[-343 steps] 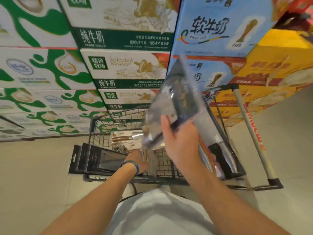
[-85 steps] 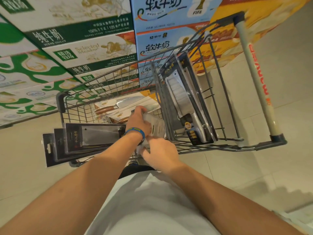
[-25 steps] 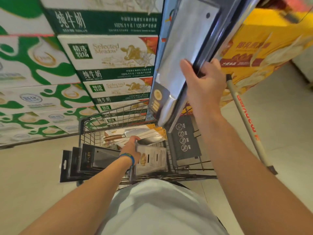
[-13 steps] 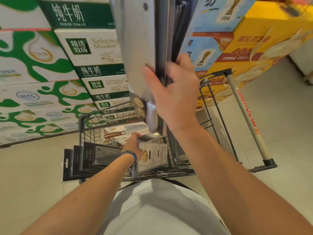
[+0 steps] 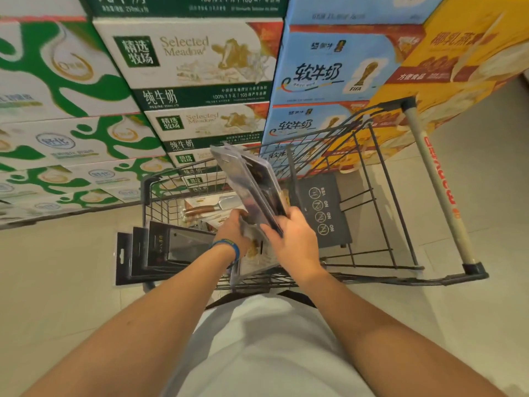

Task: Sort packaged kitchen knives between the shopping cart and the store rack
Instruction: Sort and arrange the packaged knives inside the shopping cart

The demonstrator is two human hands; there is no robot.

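A black wire shopping cart [image 5: 380,196] stands in front of me. My right hand [image 5: 294,242] grips the lower end of a stack of packaged knives [image 5: 252,184], which tilts up and away over the basket. My left hand [image 5: 233,229], with a blue wristband, reaches into the basket and holds a light-coloured knife package [image 5: 257,259] that stands on edge at the near side. Several dark knife packages [image 5: 160,250] stick out through the cart's left side. A wooden-handled knife in a pale package [image 5: 209,207] lies deeper in the basket.
Stacked milk cartons [image 5: 186,75] in green, white, blue and yellow rise like a wall right behind the cart. The cart's handle bar [image 5: 438,190] runs along the right. The child-seat flap [image 5: 329,210] with warning icons lies open. Pale tiled floor [image 5: 57,282] surrounds the cart.
My right hand has brought the stack of packaged knives down from high in front of my face to just above the basket. My left hand stays in the basket on the light package.
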